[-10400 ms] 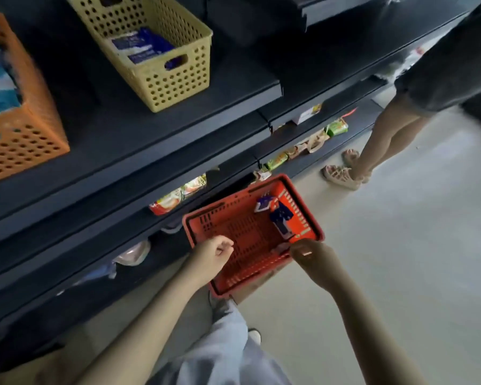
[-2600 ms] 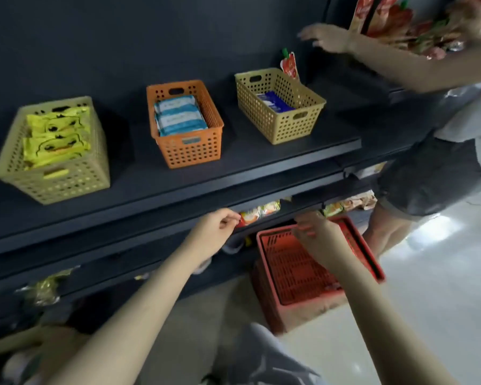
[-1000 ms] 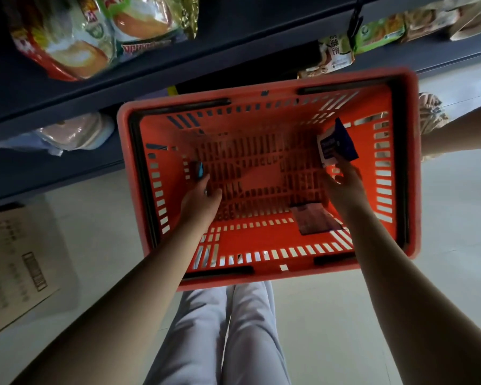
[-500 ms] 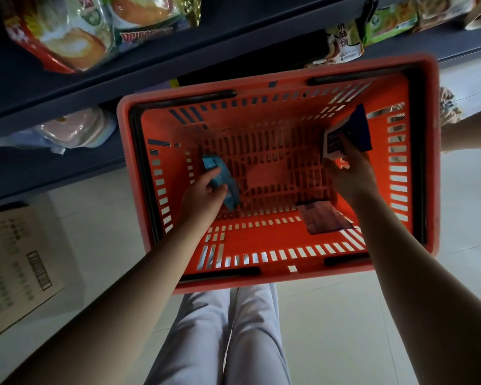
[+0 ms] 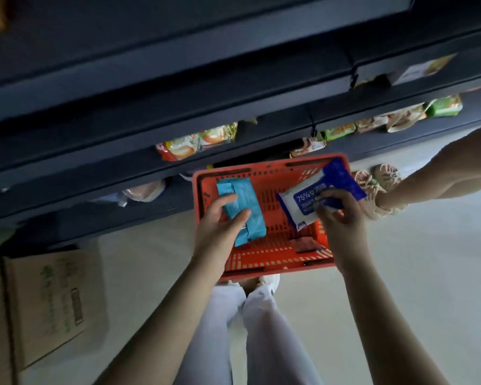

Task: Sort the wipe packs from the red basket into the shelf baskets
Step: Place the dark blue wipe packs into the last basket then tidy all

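Task standing: we are judging the sorting as nearing its end, with two packs in hand, neither yet placed, and the carry up to the shelf baskets waiting.
Shelves (image 5: 178,87): dark tiers are running across the top; no shelf basket is plainly showing, so we are counting nothing as sorted.
Cardboard box (image 5: 47,304): lying on the floor (image 5: 417,273) at our left, taking no part.
Red basket (image 5: 199,195): sitting on the floor against the lowest shelf, just ahead of our feet, its mesh bottom showing mostly bare.
Blue-and-white pack (image 5: 303,202): hanging over the basket's right half, marked 75%.
Teal pack (image 5: 245,201): tilting over the basket's left half.
Right grip (image 5: 342,218): fingers are curling over the blue-and-white pack's near edge, pinching it.
Left grip (image 5: 220,226): thumb and fingers are curling round the teal pack.
Dark flat piece (image 5: 306,244): lying on the basket bottom near the right corner; we are not managing to tell whether it is a pack.
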Available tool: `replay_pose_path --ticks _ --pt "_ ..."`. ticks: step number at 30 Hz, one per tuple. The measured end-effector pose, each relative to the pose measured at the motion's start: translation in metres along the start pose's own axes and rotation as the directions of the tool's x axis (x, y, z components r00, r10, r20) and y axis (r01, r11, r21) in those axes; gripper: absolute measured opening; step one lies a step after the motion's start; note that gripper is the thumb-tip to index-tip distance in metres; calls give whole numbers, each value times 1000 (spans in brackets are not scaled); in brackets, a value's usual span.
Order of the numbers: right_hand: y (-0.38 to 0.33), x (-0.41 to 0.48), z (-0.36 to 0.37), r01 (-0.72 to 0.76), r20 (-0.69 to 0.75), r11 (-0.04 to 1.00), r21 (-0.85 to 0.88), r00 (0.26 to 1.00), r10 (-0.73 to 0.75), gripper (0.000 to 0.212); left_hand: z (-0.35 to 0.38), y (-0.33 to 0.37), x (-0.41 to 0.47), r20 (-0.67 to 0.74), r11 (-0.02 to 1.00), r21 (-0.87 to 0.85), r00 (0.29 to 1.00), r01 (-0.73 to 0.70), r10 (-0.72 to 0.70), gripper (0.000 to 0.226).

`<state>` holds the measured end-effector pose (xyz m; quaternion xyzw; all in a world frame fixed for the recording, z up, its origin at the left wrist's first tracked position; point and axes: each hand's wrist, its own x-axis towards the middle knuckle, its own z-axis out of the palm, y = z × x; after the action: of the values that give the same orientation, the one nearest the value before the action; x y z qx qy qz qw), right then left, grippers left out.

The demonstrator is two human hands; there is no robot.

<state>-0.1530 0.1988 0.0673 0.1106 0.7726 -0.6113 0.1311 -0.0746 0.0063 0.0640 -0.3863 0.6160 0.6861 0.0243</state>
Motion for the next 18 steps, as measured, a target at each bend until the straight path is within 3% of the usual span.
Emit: replay_pose_path --ticks 5,7,10,12,14,18 --pt "-115 -62 7 116 19 967 228 992 -123 65 -47 89 -79 -108 951 -201 971 -234 215 31" --pt "-154 -79 21 109 32 943 316 992 -125 74 -71 113 -96 -158 921 -243 949 -305 273 32" --pt "-204 -97 54 -39 70 855 518 998 4 43 -110 148 -108 -185 898 -251 928 -362 323 34" --pt "-225 -107 83 -212 176 703 679 976 125 16 -139 172 -111 -198 894 -252 924 -369 326 31" --pt "-239 -117 113 -256 212 646 719 966 147 11 -170 194 -111 -203 878 -258 911 -403 359 26" --pt "-261 -142 174 -196 174 677 710 980 102 12 -232 227 -107 -165 872 -249 905 -422 391 26"
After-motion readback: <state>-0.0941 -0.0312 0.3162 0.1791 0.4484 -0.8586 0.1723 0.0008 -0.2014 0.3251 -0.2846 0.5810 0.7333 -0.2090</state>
